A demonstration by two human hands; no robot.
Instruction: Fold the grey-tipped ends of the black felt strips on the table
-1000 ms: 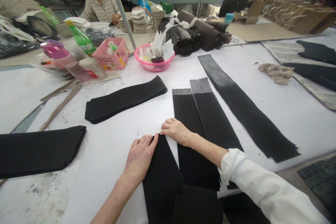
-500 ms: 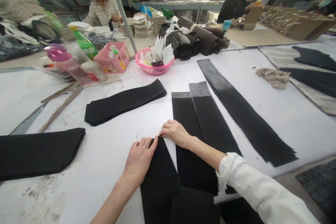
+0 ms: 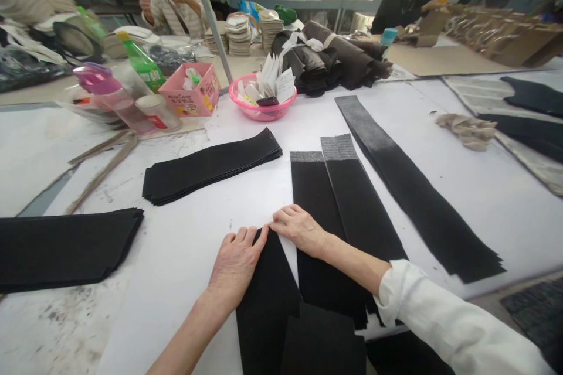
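Note:
A long black fabric piece (image 3: 268, 304) lies in front of me on the white table sheet (image 3: 176, 258). My left hand (image 3: 237, 258) rests on its upper left edge, fingers bent and closed at the top corner. My right hand (image 3: 299, 228) pinches the same top end from the right, its fingertips touching those of my left hand. Just right of it lie two overlapping black strips with grey ends (image 3: 314, 199) (image 3: 360, 187). Another black panel (image 3: 325, 340) overlaps the piece near the bottom edge.
Stacks of black pieces lie at left (image 3: 65, 249) and upper left (image 3: 211, 167). A long strip (image 3: 417, 199) is at right, near a crumpled cloth (image 3: 466, 130). Behind stand a pink basin (image 3: 264, 110), a pink box (image 3: 189, 94) and bottles. Two people sit across.
The view has shifted slightly. My hands stay at the top end of the black piece. The person across at left has raised a hand toward the head.

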